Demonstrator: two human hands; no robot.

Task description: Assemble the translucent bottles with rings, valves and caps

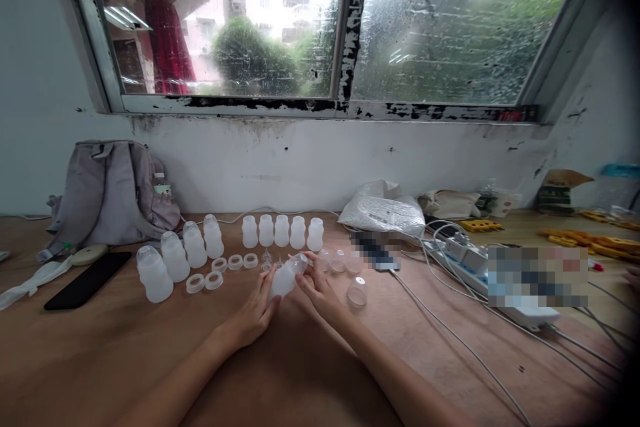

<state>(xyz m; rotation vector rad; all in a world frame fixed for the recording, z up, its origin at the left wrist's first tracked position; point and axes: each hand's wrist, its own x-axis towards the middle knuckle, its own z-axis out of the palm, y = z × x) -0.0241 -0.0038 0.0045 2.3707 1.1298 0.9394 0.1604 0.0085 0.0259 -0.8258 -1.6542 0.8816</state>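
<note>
A frosted white baby bottle (282,284) is tilted to the right between my hands, above the table. My left hand (259,307) is closed around its body. At the top end, my right hand (319,288) has its fingers closed on the bottle's clear cap (299,263). Just beyond my hands stand clear teats (267,255), partly hidden by them. White screw rings (214,280) lie to the left of my left hand. To the right of my right hand is a clear cap (357,292), with several more caps (339,262) behind it.
Capped bottles (155,275) stand in a slanting row at left; several uncapped bottles (282,231) line the back. A grey backpack (107,193), black phone (87,281), plastic bag (383,207), charging phone (375,253), power strip (525,310) and cables (440,327) surround the work area.
</note>
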